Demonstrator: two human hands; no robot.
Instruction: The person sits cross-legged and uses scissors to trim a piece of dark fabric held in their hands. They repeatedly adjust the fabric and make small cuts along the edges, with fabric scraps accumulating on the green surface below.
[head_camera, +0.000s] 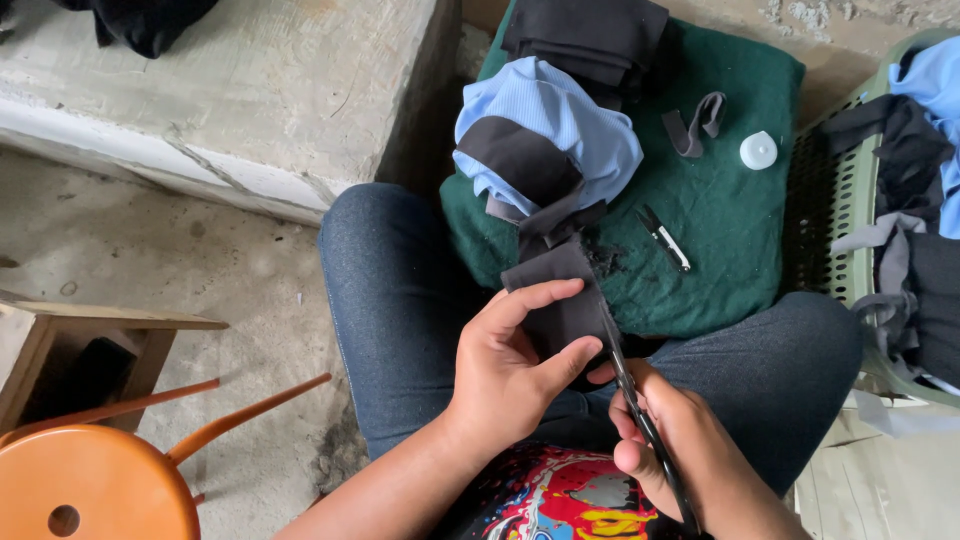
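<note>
My left hand (510, 365) pinches a piece of black fabric (560, 290) between thumb and fingers, over my lap. My right hand (675, 440) grips a pair of black scissors (630, 385), whose blades run up along the right edge of that fabric. The black piece continues upward as a strip to a light blue garment (575, 125) with a black panel, lying on a dark green cushion (720, 210). My legs are in blue jeans (400, 310).
Small thread snips (663, 237), a white cap (758, 150), a grey fabric strip (697, 122) and folded black cloth (590, 35) lie on the cushion. A green basket (845, 190) of fabric stands at right. An orange stool (90, 485), a wooden stool and a concrete block (250, 90) sit at left.
</note>
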